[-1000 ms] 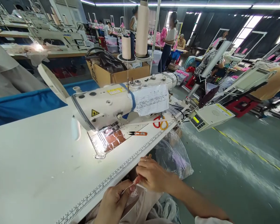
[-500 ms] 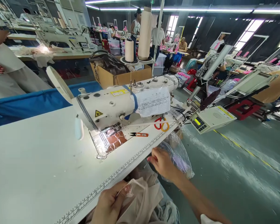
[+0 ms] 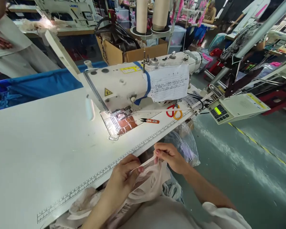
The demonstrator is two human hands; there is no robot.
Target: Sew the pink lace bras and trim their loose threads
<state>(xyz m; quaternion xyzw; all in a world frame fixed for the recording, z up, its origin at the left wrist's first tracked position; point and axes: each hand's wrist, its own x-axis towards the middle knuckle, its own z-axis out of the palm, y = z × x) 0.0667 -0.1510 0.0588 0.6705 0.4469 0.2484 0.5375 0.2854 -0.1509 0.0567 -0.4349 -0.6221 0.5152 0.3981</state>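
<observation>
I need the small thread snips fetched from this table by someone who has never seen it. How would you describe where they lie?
Start at the white sewing machine on the white table. Just right of its lit needle plate, flat on the table, lie the thread snips. They are small, with black blades and an orange grip, unlike the larger red-and-yellow-handled scissors further right.

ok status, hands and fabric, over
Left hand and right hand both pinch a white strip at the table edge. Pale fabric in lap. Nothing between hands.

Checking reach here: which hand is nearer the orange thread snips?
Right hand, just below the orange thread snips; the left hand sits lower and further left.
</observation>
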